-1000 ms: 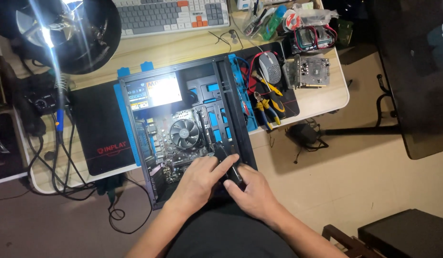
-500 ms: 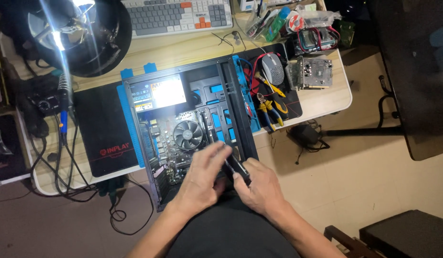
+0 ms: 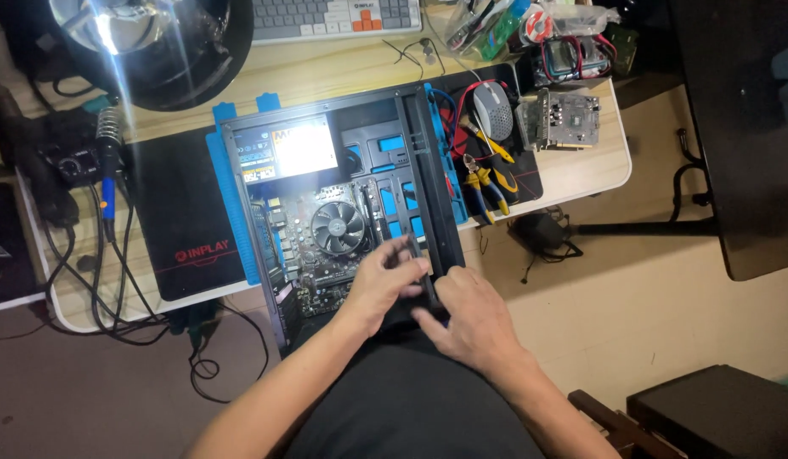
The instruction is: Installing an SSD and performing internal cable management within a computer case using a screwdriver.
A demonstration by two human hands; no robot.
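Observation:
An open black computer case (image 3: 428,161) lies on its side on the desk, showing a motherboard with a round cooler fan (image 3: 338,228) and a power supply (image 3: 292,151) at the far end. My left hand (image 3: 384,285) and my right hand (image 3: 463,316) meet at the case's near right corner. Together they grip a long thin dark part (image 3: 419,268) that stands against the case's right wall. What the far end of the part touches is hidden by my fingers.
A blue mat (image 3: 232,195) and a black desk mat (image 3: 177,221) lie under the case. Pliers (image 3: 483,183), a mouse (image 3: 492,109), a metal heatsink block (image 3: 557,119), a keyboard (image 3: 334,17), a soldering iron (image 3: 109,170) and cables surround it. A lamp (image 3: 130,34) glares top left.
Both hands have shifted slightly along the case's right wall, still holding the thin dark part, which now stands more upright. The view has also drifted.

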